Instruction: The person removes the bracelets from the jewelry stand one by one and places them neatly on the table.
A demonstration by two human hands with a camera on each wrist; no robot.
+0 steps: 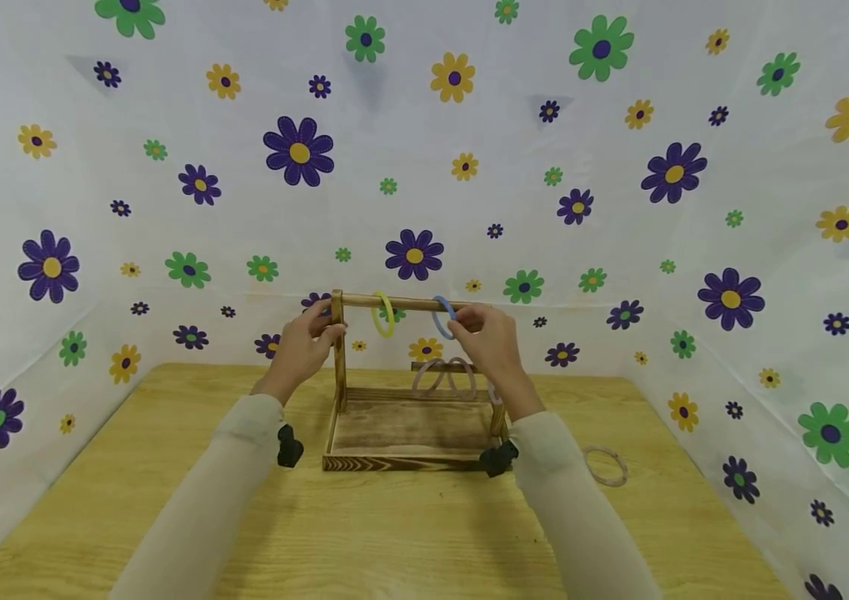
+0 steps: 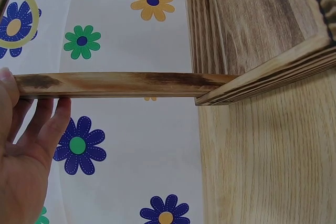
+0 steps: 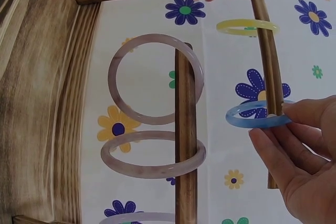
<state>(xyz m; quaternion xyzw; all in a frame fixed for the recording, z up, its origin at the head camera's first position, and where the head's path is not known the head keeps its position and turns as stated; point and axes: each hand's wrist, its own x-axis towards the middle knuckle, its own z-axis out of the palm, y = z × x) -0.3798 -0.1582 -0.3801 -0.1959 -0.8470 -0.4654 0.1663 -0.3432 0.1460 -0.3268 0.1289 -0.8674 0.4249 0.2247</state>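
Bangle in blue [image 3: 257,123] is circling the top bar [image 1: 412,302] of a wooden rack [image 1: 394,463], just right of centre in the head view. The right hand [image 1: 491,337] is pinching its rim, thumb and fingers drawn nearly together. Left of centre, the left hand [image 1: 302,350] is gripping the upright post [image 2: 126,84], thumb and fingers on opposite sides. A yellow bangle [image 3: 239,32] is hanging between the hands. Mauve bangles [image 3: 112,80] are circling a lower bar [image 3: 186,198]; another bangle [image 1: 623,471] is lying on the table [image 1: 169,467], lower right.

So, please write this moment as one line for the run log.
left hand: grips upright post; right hand: pinches blue bangle around top bar; yellow bangle: hangs around top bar; pale bangle: lies on table
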